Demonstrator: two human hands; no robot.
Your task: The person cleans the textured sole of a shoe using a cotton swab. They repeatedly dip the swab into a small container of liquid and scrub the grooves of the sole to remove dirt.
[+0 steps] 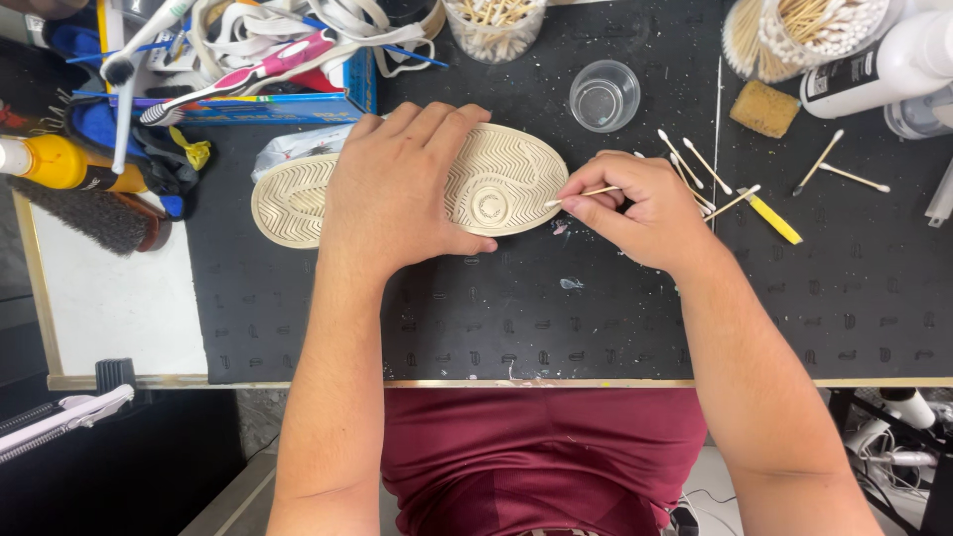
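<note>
Head view, looking down at the bench [129,298]. Your left hand [397,194] lies flat, palm down, across the middle of a shoe [506,184] that rests sole up on the black mat [556,318]. The fingers are spread and released over the cream zigzag tread, pressing on it, not wrapped around anything. The shoe lies lengthwise left to right, heel end to your left, toe end to your right.

Your right hand [645,208] sits just beside the toe end. Its fingers are clenched in a pinch on a cotton swab [581,194]. The swab points left, and its tip touches the edge of the sole near the round mark in the tread.

Loose cotton swabs [695,169] lie scattered on the mat to the right of your right hand, with a yellow-handled tool [772,218] among them. A clear glass cup [604,95] stands behind the shoe. A jar of swabs [493,25] stands at the top edge, another jar [804,30] at the upper right. A tan sponge [764,107] and a white bottle [884,65] lie near it. At the far left, a yellow bottle [60,164], a dark brush [89,213] and a blue box [268,94] of toothbrushes and laces.
</note>
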